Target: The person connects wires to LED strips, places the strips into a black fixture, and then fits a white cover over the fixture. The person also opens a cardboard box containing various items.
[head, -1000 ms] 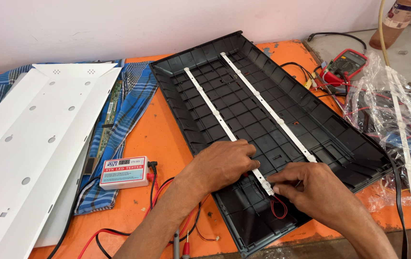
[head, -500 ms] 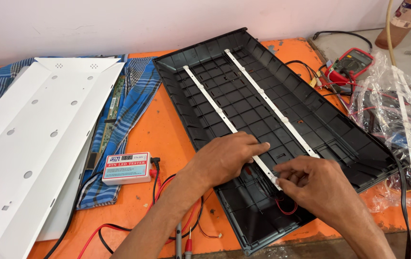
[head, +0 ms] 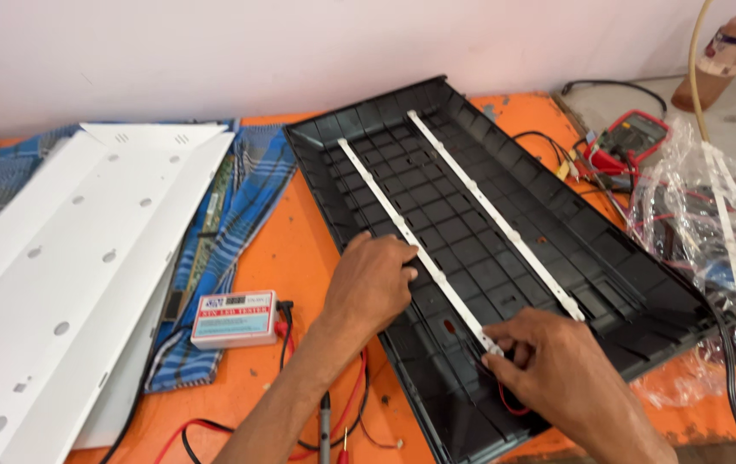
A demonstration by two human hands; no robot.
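A black ribbed back panel (head: 617, 258) lies slantwise on the orange table. Two white light strips run along its length: a left strip (head: 385, 206) and a right strip (head: 488, 215). My left hand (head: 372, 283) presses flat on the left strip near its middle. My right hand (head: 557, 365) pinches the near end of that same strip between thumb and fingers. A red wire loops out from under my right hand.
A white perforated sheet (head: 59, 283) lies at left over a blue checked cloth (head: 248, 189). A small white tester box (head: 235, 316) with red and black leads sits before it. A multimeter (head: 634, 137), bagged strips (head: 729, 249) and a bottle (head: 729, 47) are at right.
Both hands stay on the left strip. My right hand has shifted slightly along its near end, and the view has tilted a little.
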